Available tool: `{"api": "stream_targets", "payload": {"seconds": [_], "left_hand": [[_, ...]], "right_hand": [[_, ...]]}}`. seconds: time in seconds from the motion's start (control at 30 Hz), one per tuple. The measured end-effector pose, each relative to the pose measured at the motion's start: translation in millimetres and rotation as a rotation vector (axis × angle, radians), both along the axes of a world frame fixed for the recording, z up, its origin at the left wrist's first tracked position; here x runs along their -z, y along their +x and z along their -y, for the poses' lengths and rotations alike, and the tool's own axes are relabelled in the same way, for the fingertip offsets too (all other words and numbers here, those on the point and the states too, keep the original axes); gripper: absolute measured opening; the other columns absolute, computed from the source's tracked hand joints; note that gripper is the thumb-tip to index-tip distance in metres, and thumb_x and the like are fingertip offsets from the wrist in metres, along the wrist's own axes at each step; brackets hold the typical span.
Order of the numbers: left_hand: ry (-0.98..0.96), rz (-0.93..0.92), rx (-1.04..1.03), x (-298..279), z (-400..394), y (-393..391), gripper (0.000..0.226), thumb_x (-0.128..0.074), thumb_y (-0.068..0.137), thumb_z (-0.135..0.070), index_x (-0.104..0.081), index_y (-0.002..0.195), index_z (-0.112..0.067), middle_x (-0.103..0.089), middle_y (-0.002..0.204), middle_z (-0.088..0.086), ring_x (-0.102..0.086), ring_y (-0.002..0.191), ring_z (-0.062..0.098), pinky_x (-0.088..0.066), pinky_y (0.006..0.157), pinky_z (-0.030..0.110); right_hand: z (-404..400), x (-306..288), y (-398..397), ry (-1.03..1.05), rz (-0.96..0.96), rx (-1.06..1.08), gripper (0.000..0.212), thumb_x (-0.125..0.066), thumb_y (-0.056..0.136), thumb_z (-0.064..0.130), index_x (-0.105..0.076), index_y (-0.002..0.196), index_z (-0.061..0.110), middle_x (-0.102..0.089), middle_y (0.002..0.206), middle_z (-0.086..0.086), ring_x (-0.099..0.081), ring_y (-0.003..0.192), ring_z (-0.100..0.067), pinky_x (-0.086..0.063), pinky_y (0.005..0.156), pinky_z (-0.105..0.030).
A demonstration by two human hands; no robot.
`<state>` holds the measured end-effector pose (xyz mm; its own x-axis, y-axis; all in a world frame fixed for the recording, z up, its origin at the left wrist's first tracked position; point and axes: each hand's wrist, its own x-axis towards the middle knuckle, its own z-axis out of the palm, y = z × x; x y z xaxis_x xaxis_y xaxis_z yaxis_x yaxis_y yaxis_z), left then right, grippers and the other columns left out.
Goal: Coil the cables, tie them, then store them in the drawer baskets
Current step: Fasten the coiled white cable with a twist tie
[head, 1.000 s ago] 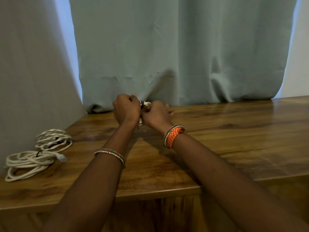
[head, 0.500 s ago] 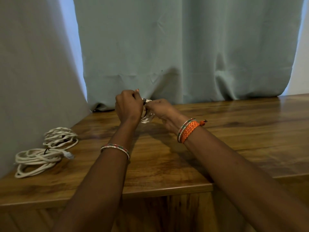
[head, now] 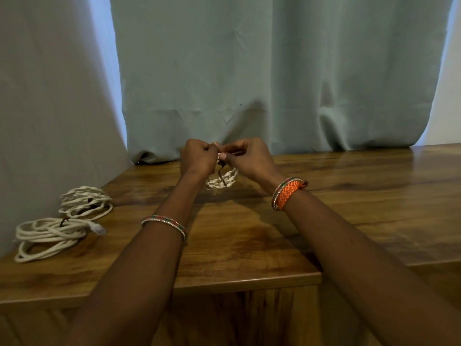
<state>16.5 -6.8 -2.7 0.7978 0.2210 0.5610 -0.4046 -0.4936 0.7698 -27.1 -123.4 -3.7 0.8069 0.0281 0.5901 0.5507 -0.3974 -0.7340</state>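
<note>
Head view is showing both hands raised together above the far part of a glossy brown wood-grain desk [head: 249, 236]. Left hand [head: 198, 158] and right hand [head: 249, 158] are meeting fingertip to fingertip, each grip pinching closed on the top of a small coiled white cable [head: 222, 181], round in section and matte, its loops lying side by side like a short twisted bundle. A thin dark tie [head: 220, 174] is crossing those loops; its ends are running up into the pinched fingers, though whether either grip is closing on the tie or on the cable alone is not resolvable. The coil is hanging just under the hands, near the desk; contact with the surface cannot be told.

Left forearm is wearing a thin beaded bangle in red, green and silver [head: 164, 222]. Right wrist is wearing a woven orange cord bracelet [head: 289, 193] beside a similar beaded bangle.

At the desk's left end two more coils are lying flat: a farther white coil with a dark tie [head: 84, 202] and a nearer, larger white coil with a pale plug end [head: 50, 233], the two touching or nearly so. Desk top is reflecting light, with a rounded front edge and a matching wood panel below. Behind, a pale grey-green fabric curtain [head: 274, 71] is hanging in soft folds, its hem resting on the desk.
</note>
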Motion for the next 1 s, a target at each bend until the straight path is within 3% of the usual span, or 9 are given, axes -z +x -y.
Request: {"api": "stream_targets", "payload": {"seconds": [0.13, 0.2, 0.27, 0.33, 0.5, 0.63, 0.73, 0.87, 1.0], "left_hand": [[-0.024, -0.063, -0.023, 0.0, -6.1, 4.7, 0.043, -0.057, 0.088, -0.02, -0.052, 0.046, -0.01, -0.053, 0.045, 0.01, -0.05, 0.039, 0.02, -0.044, 0.049, 0.028], [-0.046, -0.075, -0.018, 0.8, -10.1, 7.9, 0.046, -0.061, 0.088, -0.026, -0.052, 0.045, -0.01, -0.056, 0.046, 0.012, -0.052, 0.04, 0.022, -0.044, 0.049, 0.028], [-0.096, -0.088, 0.0, 1.5, -13.5, 10.4, 0.047, -0.064, 0.085, -0.029, -0.051, 0.045, -0.011, -0.054, 0.045, 0.011, -0.051, 0.037, 0.02, -0.04, 0.046, 0.024], [-0.116, -0.099, -0.01, 1.5, -16.3, 11.4, 0.042, -0.064, 0.082, -0.024, -0.05, 0.044, -0.01, -0.05, 0.042, 0.008, -0.047, 0.032, 0.014, -0.036, 0.043, 0.019], [-0.065, -0.091, 0.047, 4.5, -9.0, 6.5, 0.042, -0.061, 0.084, -0.016, -0.05, 0.043, -0.011, -0.043, 0.025, -0.001, -0.048, 0.035, 0.02, -0.036, 0.043, 0.022], [0.044, 0.04, 0.13, 5.6, 5.9, -0.5, 0.049, -0.055, 0.09, -0.03, -0.05, 0.046, -0.01, -0.043, 0.028, 0.001, -0.042, 0.027, 0.01, -0.035, 0.041, 0.022], [0.082, 0.176, 0.179, 4.1, 13.1, -0.3, 0.05, -0.056, 0.091, -0.027, -0.044, 0.044, -0.013, -0.044, 0.04, 0.011, -0.043, 0.038, 0.019, -0.036, 0.048, 0.031], [0.059, 0.26, 0.291, 0.5, 11.3, -2.4, 0.038, -0.057, 0.091, -0.025, -0.06, 0.054, -0.019, -0.048, 0.035, -0.007, -0.043, 0.036, 0.003, -0.037, 0.05, 0.029], [0.034, 0.403, 0.296, -2.3, 10.6, -8.4, 0.03, -0.057, 0.091, -0.026, -0.07, 0.071, -0.007, -0.056, 0.043, -0.008, -0.046, 0.041, -0.003, -0.04, 0.049, 0.027]], "right_hand": [[-1.1, -6.5, -2.0, -0.301, 0.133, 0.03, 0.04, -0.057, 0.083, -0.005, -0.067, 0.114, 0.019, -0.065, 0.115, -0.001, -0.06, 0.105, -0.013, -0.052, 0.091, -0.03], [2.0, -8.7, -3.5, -0.414, 0.15, 0.034, 0.047, -0.058, 0.078, -0.006, -0.064, 0.116, 0.022, -0.057, 0.121, 0.001, -0.049, 0.116, -0.014, -0.044, 0.094, -0.027], [4.8, -8.9, -6.8, -0.526, 0.156, 0.02, 0.044, -0.065, 0.076, 0.003, -0.063, 0.115, 0.022, -0.055, 0.12, 0.001, -0.043, 0.116, -0.015, -0.037, 0.092, -0.025], [2.6, -7.8, -9.2, -0.581, 0.234, 0.045, 0.03, -0.075, 0.075, 0.02, -0.068, 0.104, 0.023, -0.061, 0.109, 0.003, -0.049, 0.106, -0.015, -0.041, 0.089, -0.03], [-4.0, -5.6, -5.9, -0.353, 0.299, 0.057, 0.009, -0.07, 0.081, 0.022, -0.073, 0.083, 0.014, -0.07, 0.079, 0.004, -0.064, 0.076, -0.01, -0.053, 0.073, -0.033], [8.5, -6.0, 4.3, -0.082, 0.257, 0.165, 0.012, -0.067, 0.085, 0.02, -0.065, 0.074, 0.016, -0.065, 0.066, 0.003, -0.063, 0.064, -0.009, -0.052, 0.061, -0.026], [20.7, -8.0, 12.3, 0.123, 0.119, 0.15, 0.015, -0.069, 0.084, 0.017, -0.063, 0.07, 0.013, -0.067, 0.065, -0.003, -0.064, 0.058, -0.009, -0.051, 0.055, -0.023], [24.5, -8.0, 15.0, 0.263, -0.041, 0.034, 0.016, -0.069, 0.084, 0.013, -0.066, 0.081, -0.003, -0.069, 0.074, -0.015, -0.066, 0.066, -0.021, -0.057, 0.066, -0.032], [23.2, -10.7, 8.6, 0.471, -0.302, -0.143, 0.009, -0.065, 0.086, 0.011, -0.062, 0.079, 0.006, -0.063, 0.066, -0.008, -0.06, 0.05, -0.013, -0.049, 0.046, -0.02]]}}
